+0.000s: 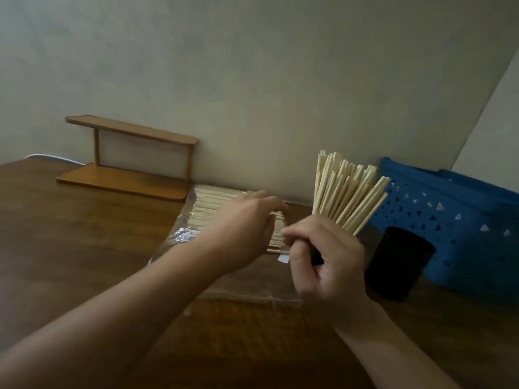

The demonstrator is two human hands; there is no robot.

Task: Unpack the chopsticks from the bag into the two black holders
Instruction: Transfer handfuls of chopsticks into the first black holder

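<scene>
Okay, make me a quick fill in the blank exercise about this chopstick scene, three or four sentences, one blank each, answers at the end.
1. The right hand grips a black holder packed with upright ____.
2. The left hand reaches over the clear plastic ____ of chopsticks lying flat on the table.
3. The second black holder stands in front of a ____ perforated basket.
4. A small wooden ____ sits against the wall at the far left.

Missing words: chopsticks; bag; blue; shelf
</scene>
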